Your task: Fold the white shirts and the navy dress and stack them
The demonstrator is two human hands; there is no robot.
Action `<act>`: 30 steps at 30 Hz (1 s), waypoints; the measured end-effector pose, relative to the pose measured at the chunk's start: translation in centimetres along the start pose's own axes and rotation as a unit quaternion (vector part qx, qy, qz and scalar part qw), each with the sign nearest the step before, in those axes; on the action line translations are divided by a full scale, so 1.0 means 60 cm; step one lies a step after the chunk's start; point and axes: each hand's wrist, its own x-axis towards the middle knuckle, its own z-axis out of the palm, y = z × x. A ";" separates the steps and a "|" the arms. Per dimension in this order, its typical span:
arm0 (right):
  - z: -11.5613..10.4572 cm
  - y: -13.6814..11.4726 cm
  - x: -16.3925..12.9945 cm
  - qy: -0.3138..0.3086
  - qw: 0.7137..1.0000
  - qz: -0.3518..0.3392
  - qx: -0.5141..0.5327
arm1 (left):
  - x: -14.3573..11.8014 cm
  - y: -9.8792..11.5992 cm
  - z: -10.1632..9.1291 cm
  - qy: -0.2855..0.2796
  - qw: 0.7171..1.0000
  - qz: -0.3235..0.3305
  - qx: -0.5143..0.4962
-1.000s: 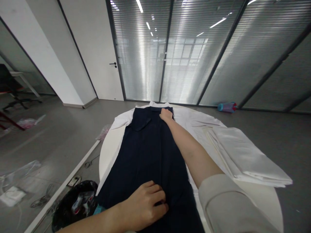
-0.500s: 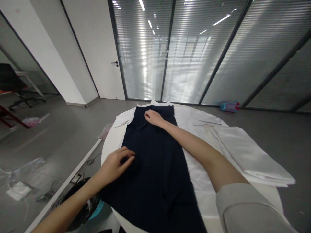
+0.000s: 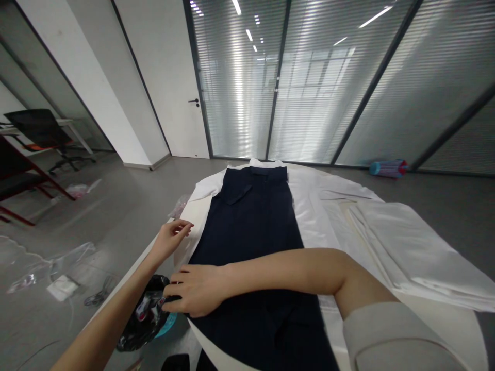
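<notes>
While the right hand (image 3: pixel 195 289) pinches the dark garment's (image 3: pixel 251 242) left edge at lower centre of the frame, the left hand (image 3: pixel 170 238) hovers open just left of it, fingers loosely curled, above the round white table (image 3: pixel 444 317).

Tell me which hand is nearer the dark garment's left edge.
Right. The right hand rests on the dark garment at that edge; the left hand hovers just beyond it.

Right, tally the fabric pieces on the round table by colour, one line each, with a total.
Dark navy: 1, the navy garment laid flat down the middle, with the right hand on its left edge.
White: 2, the white sheet spread under it and the folded white cloth on the right.
Total: 3
</notes>
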 end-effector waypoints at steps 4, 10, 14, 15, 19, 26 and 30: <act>0.005 0.009 0.002 0.027 0.999 0.024 -0.025 | 0.012 0.003 0.016 -0.008 1.000 0.008 -0.022; -0.040 -0.002 -0.029 0.101 0.991 0.064 -0.068 | 0.120 0.027 0.056 -0.007 1.000 0.016 -0.001; -0.085 -0.028 -0.072 0.150 0.978 0.112 -0.086 | 0.251 0.067 0.116 -0.029 0.995 -0.005 0.093; -0.096 -0.037 -0.084 0.159 0.975 0.127 -0.088 | 0.281 0.077 0.134 -0.036 0.993 -0.007 0.109; -0.132 -0.080 -0.135 0.165 0.963 0.199 -0.084 | 0.365 0.100 0.192 -0.068 0.981 -0.028 0.178; -0.102 -0.148 -0.199 0.169 0.942 0.283 -0.063 | 0.419 0.132 0.277 -0.093 0.965 -0.011 0.245; -0.063 -0.168 -0.214 0.176 0.938 0.297 -0.042 | 0.423 0.167 0.357 -0.100 0.958 0.056 0.263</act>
